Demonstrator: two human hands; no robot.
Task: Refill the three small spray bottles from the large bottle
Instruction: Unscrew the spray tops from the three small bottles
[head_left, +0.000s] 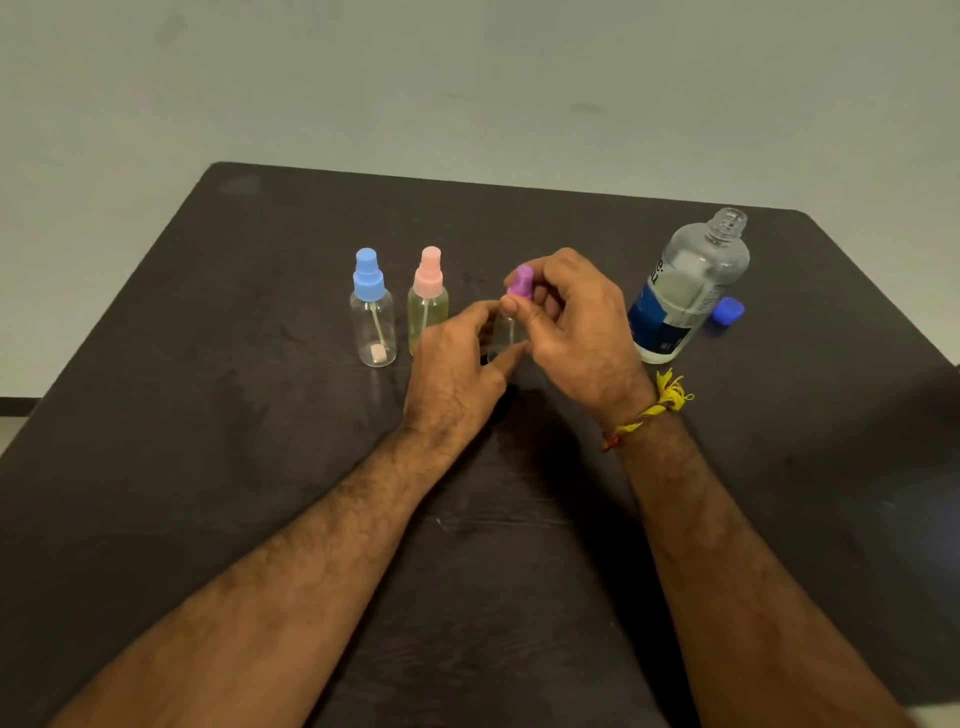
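Purple spray top (520, 282) in rt hand (576, 317) grip; btl body (503, 332) below

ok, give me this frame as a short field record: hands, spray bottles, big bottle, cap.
left hand: steadies the purple-top bottle's clear body
right hand: fingers pinch the purple spray top
blue-top bottle: upright, capped, left end of row
pink-top bottle: upright, capped, beside the blue one
large bottle: uncapped, upright at right
blue cap: on the table by the large bottle
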